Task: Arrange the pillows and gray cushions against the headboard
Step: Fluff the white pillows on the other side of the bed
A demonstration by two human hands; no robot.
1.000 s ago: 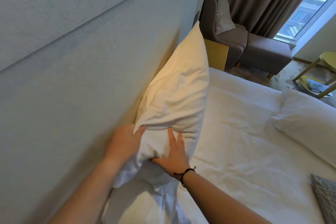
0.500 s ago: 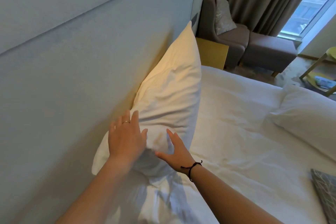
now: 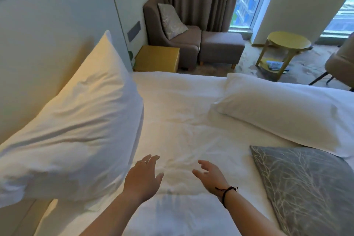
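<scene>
A white pillow [image 3: 80, 120] leans upright against the pale headboard [image 3: 47, 44] on the left. A second white pillow [image 3: 277, 109] lies flat on the bed at the right. A gray patterned cushion [image 3: 310, 186] lies flat in front of it, near the right edge. Another gray cushion [image 3: 171, 20] rests on the armchair. My left hand [image 3: 143, 176] hovers open just right of the leaning pillow, apart from it. My right hand [image 3: 210, 175] is open above the white sheet [image 3: 182, 117], empty.
A yellow bedside cabinet [image 3: 157, 57] stands beyond the bed's far edge. Behind it are a gray armchair [image 3: 153, 23] and footstool [image 3: 220, 46], curtains and a window. A round yellow side table [image 3: 287, 44] and part of a chair [image 3: 341, 63] stand at the right.
Both hands have let go of the leaning pillow and drawn back to the right over the sheet. The view has swung right, showing the second pillow and gray cushion fully.
</scene>
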